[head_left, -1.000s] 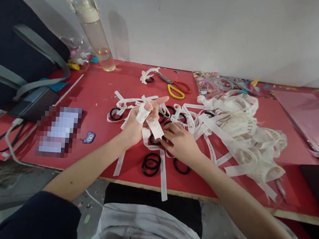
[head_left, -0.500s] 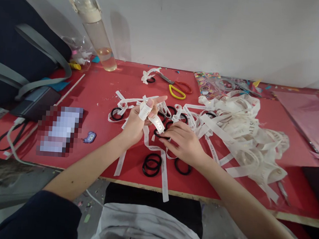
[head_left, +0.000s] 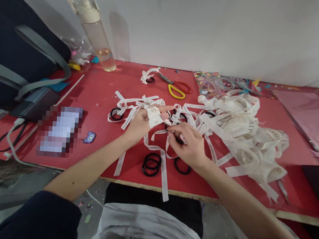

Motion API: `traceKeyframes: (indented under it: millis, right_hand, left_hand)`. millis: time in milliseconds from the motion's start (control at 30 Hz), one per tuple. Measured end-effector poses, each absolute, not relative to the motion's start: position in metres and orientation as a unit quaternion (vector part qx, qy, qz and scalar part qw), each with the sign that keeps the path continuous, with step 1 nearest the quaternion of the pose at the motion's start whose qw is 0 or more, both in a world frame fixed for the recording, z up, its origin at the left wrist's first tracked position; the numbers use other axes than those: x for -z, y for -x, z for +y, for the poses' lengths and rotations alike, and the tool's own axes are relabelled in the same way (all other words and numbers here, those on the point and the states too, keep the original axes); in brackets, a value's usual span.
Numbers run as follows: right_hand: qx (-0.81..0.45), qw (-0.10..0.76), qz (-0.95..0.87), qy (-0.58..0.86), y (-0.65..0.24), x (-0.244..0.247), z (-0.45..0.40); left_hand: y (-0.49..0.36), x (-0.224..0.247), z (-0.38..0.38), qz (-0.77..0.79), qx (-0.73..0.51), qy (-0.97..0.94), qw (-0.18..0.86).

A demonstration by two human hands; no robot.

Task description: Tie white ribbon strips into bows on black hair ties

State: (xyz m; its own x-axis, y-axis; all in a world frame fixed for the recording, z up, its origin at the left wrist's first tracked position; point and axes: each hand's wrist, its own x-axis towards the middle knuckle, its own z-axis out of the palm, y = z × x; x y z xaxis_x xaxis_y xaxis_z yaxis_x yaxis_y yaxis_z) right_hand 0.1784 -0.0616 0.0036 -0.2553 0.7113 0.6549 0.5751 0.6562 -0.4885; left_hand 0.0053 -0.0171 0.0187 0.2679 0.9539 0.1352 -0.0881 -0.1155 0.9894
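Observation:
My left hand (head_left: 140, 124) is closed on a white printed ribbon (head_left: 154, 118), which loops round the thumb while the index finger points to the right. Just right of it, my right hand (head_left: 188, 140) has thumb and index finger brought together near the ribbon's free end. A black hair tie (head_left: 179, 139) shows between the right hand's fingers and is partly hidden by them. Under and around both hands lie cut ribbon strips (head_left: 153, 147) and more black hair ties (head_left: 152, 165).
A heap of ribbon (head_left: 245, 136) covers the right side of the red table (head_left: 101, 90). Behind the hands are scissors (head_left: 178, 91) and a ribbon bow (head_left: 146, 77). A bottle (head_left: 99, 39), a phone (head_left: 62, 129) and a small purple charm (head_left: 89, 137) are at left.
The ribbon's free end has swung from hanging down to pointing right around the left thumb. My right hand has shifted slightly right, and the hair tie now sits nearer its palm.

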Motion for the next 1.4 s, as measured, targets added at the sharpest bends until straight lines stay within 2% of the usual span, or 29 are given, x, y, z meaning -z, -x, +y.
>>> traceKeyframes:
  millis: [133,300,367,500,633,800,933,1000,1067,1133,1233,1333,1400]
  right_hand:
    - [-0.144,0.494,-0.682,0.52,-0.18,-0.002,-0.062]
    - [-0.15,0.454,-0.74,0.474,-0.184,-0.005,-0.056]
    - [-0.136,0.47,-0.746,0.452,-0.185,-0.006,-0.055]
    - [-0.12,0.487,-0.751,0.429,-0.182,-0.004,-0.055]
    - [-0.179,0.48,-0.751,0.416,-0.18,-0.003,-0.056]
    - [-0.275,0.489,-0.72,0.408,-0.181,-0.003,-0.057]
    - [-0.339,0.554,-0.631,0.425,-0.182,-0.007,-0.059]
    - [-0.321,0.586,-0.628,0.398,-0.183,-0.009,-0.06]
    - [-0.291,0.596,-0.66,0.352,-0.185,-0.01,-0.061]
    - [-0.268,0.608,-0.673,0.325,-0.185,-0.011,-0.062]
    - [-0.241,0.634,-0.641,0.36,-0.185,-0.009,-0.064]
    - [-0.221,0.574,-0.677,0.404,-0.184,-0.005,-0.065]
    - [-0.217,0.529,-0.71,0.41,-0.181,-0.001,-0.067]
  left_hand:
    - [-0.005,-0.02,-0.018,0.315,-0.427,-0.721,0.445]
    - [-0.004,-0.016,-0.018,0.282,-0.413,-0.799,0.333]
    - [-0.004,-0.015,-0.018,0.276,-0.416,-0.805,0.322]
    - [-0.005,-0.016,-0.018,0.256,-0.434,-0.777,0.377]
    - [-0.007,-0.016,-0.019,0.265,-0.42,-0.737,0.459]
    - [-0.008,-0.018,-0.02,0.304,-0.408,-0.722,0.469]
    - [-0.007,-0.017,-0.018,0.347,-0.352,-0.745,0.447]
    - [-0.007,-0.015,-0.018,0.366,-0.302,-0.778,0.412]
    - [-0.006,-0.014,-0.019,0.355,-0.268,-0.792,0.419]
    - [-0.005,-0.014,-0.02,0.316,-0.272,-0.773,0.479]
    - [-0.006,-0.013,-0.025,0.27,-0.326,-0.703,0.572]
    - [-0.008,-0.009,-0.029,0.231,-0.376,-0.651,0.617]
    - [-0.011,-0.007,-0.032,0.218,-0.392,-0.66,0.602]
